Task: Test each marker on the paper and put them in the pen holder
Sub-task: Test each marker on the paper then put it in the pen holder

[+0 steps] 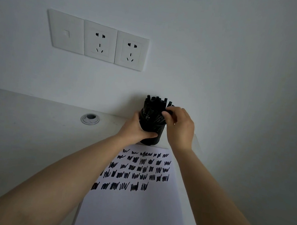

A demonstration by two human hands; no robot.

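A black pen holder [154,136] stands at the far right corner of the white table, packed with several black markers [155,104] sticking up. My left hand [136,129] wraps around the holder's left side. My right hand [179,125] is at the holder's upper right, its fingers closed on a black marker [168,112] among the others. A white sheet of paper [137,208] lies just in front of the holder, covered with rows of black test scribbles [140,171] on its upper half.
The white wall behind carries a plate with a blank cover and two power sockets [98,40]. A round cable grommet [90,119] is set in the white table [37,131] at the back left. The table's right edge runs close beside the paper.
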